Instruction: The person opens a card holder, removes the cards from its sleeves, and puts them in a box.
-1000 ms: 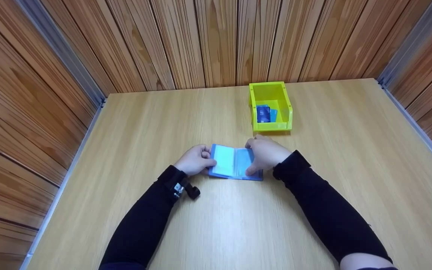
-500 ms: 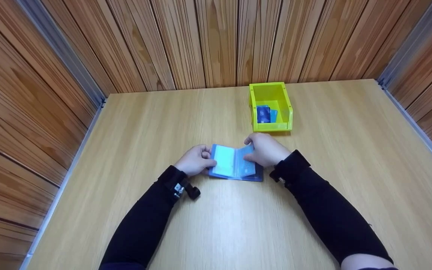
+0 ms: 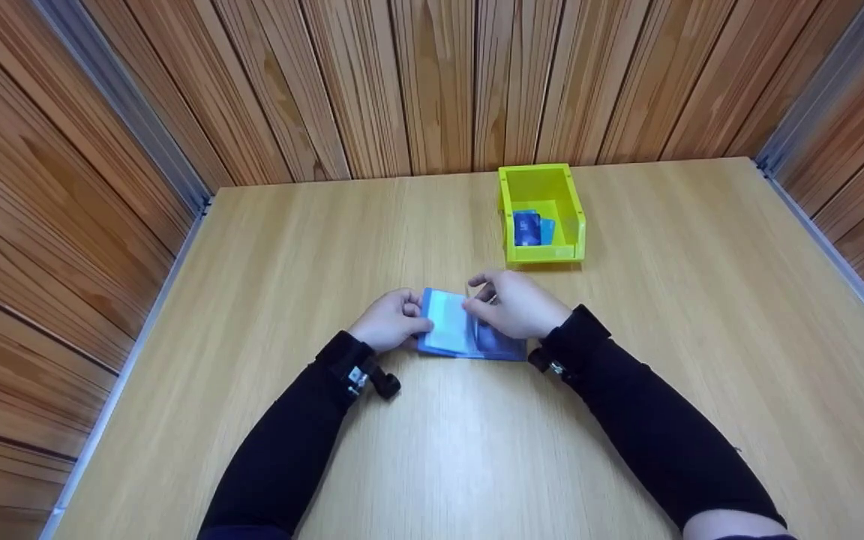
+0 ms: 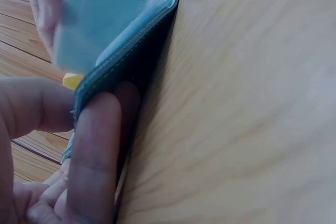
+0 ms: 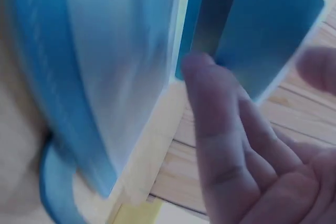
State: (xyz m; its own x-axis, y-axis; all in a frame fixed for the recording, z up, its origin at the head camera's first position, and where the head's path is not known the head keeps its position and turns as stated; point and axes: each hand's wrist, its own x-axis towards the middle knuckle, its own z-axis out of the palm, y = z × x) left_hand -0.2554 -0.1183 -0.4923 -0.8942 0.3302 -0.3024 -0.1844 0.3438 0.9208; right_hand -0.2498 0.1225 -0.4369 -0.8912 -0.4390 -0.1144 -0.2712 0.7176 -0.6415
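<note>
A blue card holder (image 3: 445, 330) lies spread like a book on the table, its inside made of clear sleeves. My left hand (image 3: 388, 321) pinches its left cover edge, with thumb above and fingers (image 4: 94, 140) beneath. My right hand (image 3: 520, 306) holds a raised clear sleeve near the fold. Inside that sleeve sits a blue card (image 5: 265, 27) with a dark stripe; the left wrist view shows a chip on the card's light-blue face (image 4: 97, 22). A dark inner side of the holder (image 3: 503, 345) shows under my right hand. Parts of the raised sleeve are hidden behind my fingers.
Beyond my right hand stands a yellow-green bin (image 3: 544, 253), holding dark-blue and light-blue cards (image 3: 527, 228). The wooden table (image 3: 342, 247) is bounded by plank walls (image 3: 432, 82) at the back and both sides.
My right hand has lifted a clear sleeve from the holder's right side and swung it leftward toward the fold. The left hand and the bin have stayed put.
</note>
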